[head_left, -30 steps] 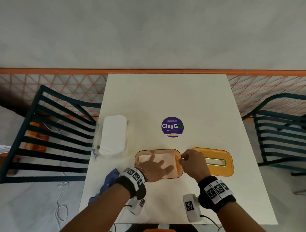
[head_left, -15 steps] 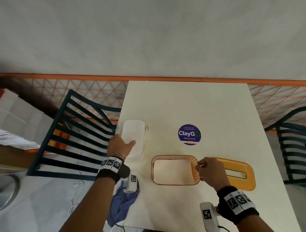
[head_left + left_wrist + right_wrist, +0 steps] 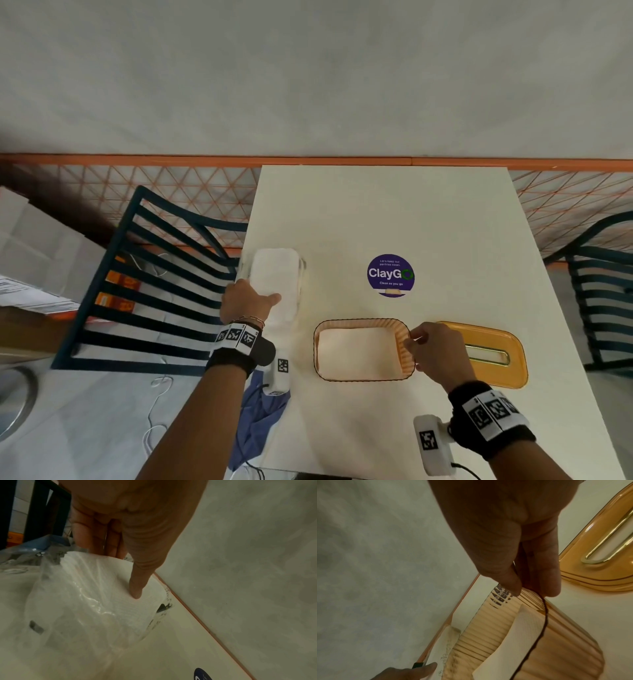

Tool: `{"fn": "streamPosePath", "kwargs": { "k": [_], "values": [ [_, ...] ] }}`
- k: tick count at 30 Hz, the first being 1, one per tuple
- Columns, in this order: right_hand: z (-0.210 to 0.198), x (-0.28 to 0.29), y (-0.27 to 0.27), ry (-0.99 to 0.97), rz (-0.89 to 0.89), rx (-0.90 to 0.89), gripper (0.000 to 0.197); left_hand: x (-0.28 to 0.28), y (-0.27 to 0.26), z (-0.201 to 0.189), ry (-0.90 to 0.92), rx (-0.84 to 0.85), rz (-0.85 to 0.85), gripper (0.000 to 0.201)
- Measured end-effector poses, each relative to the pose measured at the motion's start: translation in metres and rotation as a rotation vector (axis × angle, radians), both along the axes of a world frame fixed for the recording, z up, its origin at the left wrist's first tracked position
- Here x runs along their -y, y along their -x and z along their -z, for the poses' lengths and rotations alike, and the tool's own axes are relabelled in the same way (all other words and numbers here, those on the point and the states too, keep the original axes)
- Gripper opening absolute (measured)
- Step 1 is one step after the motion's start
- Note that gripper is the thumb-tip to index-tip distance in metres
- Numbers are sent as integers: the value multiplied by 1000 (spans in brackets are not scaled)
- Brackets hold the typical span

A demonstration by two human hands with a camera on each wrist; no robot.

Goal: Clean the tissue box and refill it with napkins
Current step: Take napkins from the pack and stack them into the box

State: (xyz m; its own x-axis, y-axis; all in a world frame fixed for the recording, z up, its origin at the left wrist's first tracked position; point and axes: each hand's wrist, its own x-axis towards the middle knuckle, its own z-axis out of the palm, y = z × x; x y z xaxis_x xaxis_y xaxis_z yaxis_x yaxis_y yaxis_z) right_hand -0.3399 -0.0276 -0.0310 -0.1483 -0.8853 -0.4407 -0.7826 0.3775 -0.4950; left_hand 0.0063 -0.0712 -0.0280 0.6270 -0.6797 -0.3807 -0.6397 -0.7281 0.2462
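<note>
My left hand [image 3: 247,301] clamps the plastic-wrapped napkin pack [image 3: 278,278], thumb pressed on top, fingers down its far side. Soft and slippery; I'd grip the stack's sides, not the loose film. My right hand [image 3: 432,349] pinches the near rim of the ribbed tissue box [image 3: 363,376], light and rigid, already holding napkins.

box [image 3: 404,346]: ribbed amber plastic | lid [image 3: 513,359]: glossy | napkins [image 3: 277,274]: paper, clear wrap
</note>
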Motion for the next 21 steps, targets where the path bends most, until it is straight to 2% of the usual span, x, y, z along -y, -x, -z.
{"fn": "streamPosePath", "kwargs": {
  "k": [5,12,14,18,21],
  "values": [
    [-3,0,-1,-16,1,-19,11,0,-3,0,35,-84,-38,81],
    [-8,1,-2,-51,15,-27,18,2,-10,4,166,-298,-129,33],
    [-13,1,-2,-65,9,-59,30,1,-11,4,226,-410,-179,23],
    [-38,6,-5,-9,-43,-98,54,-4,-13,-9,368,-634,-262,27],
    [-61,12,-13,107,-105,107,80,-18,-8,-33,419,-722,-119,28]
  ]
}}
